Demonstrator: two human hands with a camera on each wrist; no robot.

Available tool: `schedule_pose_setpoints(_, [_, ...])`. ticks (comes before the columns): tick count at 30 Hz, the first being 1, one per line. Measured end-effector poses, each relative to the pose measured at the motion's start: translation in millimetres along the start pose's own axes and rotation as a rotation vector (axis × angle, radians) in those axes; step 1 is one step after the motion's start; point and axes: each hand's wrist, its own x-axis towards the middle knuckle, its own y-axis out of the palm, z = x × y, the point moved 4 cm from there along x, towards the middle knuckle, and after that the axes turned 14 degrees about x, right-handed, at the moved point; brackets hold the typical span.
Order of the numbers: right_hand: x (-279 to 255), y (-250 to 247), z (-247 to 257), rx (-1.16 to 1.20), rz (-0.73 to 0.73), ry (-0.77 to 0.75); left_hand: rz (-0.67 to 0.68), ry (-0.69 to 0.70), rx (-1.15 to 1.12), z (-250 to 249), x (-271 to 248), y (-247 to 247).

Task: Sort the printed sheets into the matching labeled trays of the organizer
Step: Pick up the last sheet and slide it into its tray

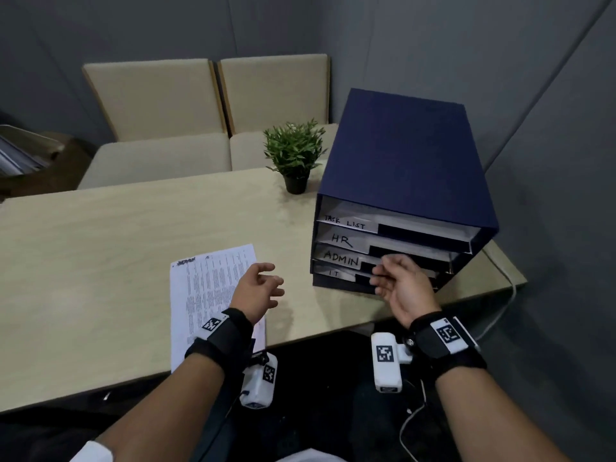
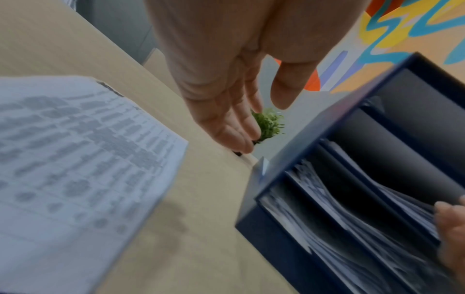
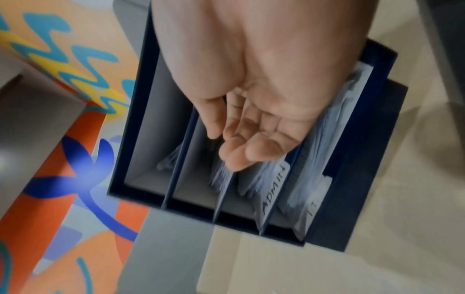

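A navy organizer (image 1: 400,145) stands at the table's right end, its trays labelled TASK LIST, HR, ADMIN (image 1: 340,259) and IT from the top down. Sheets lie in the trays. One printed sheet (image 1: 206,288) rests flat on the table near the front edge. My left hand (image 1: 270,285) hovers above that sheet's right edge, fingers loosely spread, holding nothing. My right hand (image 1: 383,278) is in front of the ADMIN and IT trays with relaxed fingers and nothing in it. In the right wrist view the right hand (image 3: 251,127) sits just before the ADMIN tray's papers (image 3: 254,179).
A small potted plant (image 1: 295,155) stands left of the organizer's rear. Two beige chairs (image 1: 213,105) face the table's far side. A grey cable (image 1: 506,285) hangs off the right table edge. Grey walls close in at right and behind.
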Motion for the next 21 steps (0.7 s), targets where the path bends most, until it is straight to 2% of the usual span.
schedule_pose_setpoints(5, [-4,54,-53,-0.225,0.152,0.113,-0.093,-0.039,0.164,39,18,-66])
schedule_pose_setpoints(10, [-2,96,-113,-0.479,0.205,0.198,-0.130,-0.123,0.353,84,33,-126])
schedule_pose_setpoints(16, [4,119,-173,-0.745,0.146,0.211,-0.049,-0.245,0.476,126,43,-160])
schedule_pose_setpoints(21, [8,123,-212,-1.041,0.053,0.227,0.083,-0.272,0.602,148,46,-165])
